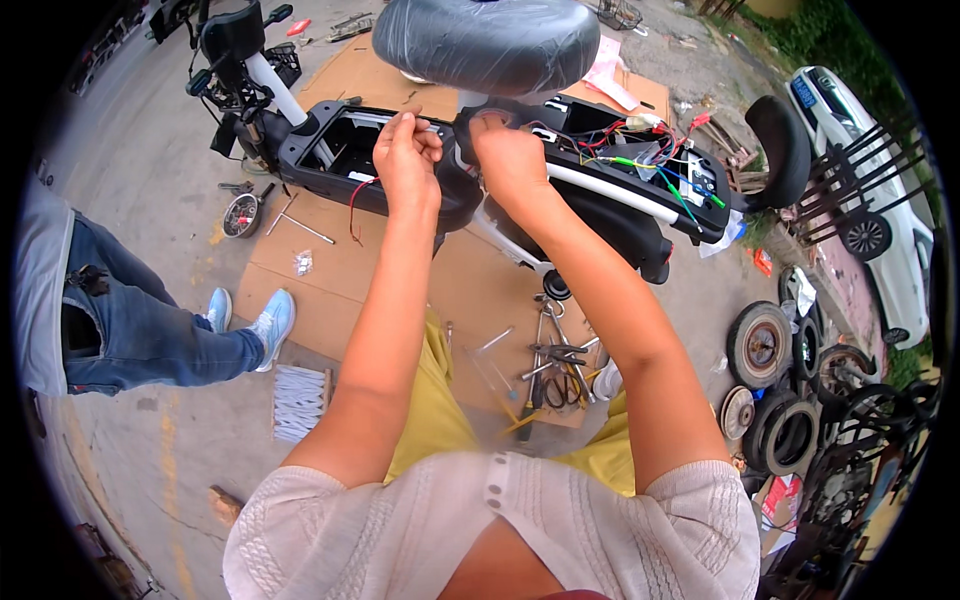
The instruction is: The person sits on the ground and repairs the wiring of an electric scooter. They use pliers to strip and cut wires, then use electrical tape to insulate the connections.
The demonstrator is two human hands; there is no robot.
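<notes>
I stand over a black electric scooter with its padded, plastic-wrapped seat raised above the body. My left hand is beside the open compartment, thumb and fingers curled together; what they hold, if anything, is too small to make out. My right hand reaches into the dark housing under the seat, its fingertips closed on something partly hidden. Loose coloured wires lie over the rear section just right of it, and a red wire dangles below my left hand.
A person in jeans stands at left. Wrenches and pliers lie on cardboard below the scooter. Old tyres are piled at right, near a parked white car. A bundle of white strips lies lower left.
</notes>
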